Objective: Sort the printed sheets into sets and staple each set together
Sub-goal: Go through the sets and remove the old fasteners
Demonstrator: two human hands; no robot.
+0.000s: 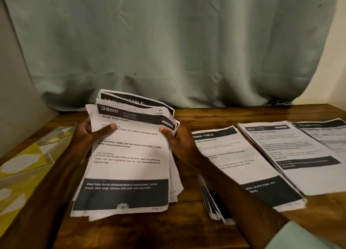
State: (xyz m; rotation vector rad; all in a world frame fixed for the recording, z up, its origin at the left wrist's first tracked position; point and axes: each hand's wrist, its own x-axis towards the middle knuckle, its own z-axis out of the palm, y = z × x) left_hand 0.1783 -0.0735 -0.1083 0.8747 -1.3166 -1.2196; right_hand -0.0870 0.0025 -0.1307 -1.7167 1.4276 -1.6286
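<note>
Head view: your left hand (88, 134) and right hand (177, 142) both grip the stack (127, 164).
Stack: seems light, floppy; hold its side edges.

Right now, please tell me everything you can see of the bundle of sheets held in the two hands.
The bundle of sheets is a loose, uneven stack of white printed paper. Its top sheet has a black header reading 3800 KITCHEN, the title Wash baby bottle, and a black band near the bottom. It is tilted over the wooden table, with the left hand and right hand gripping its upper sides, thumbs on top.
</note>
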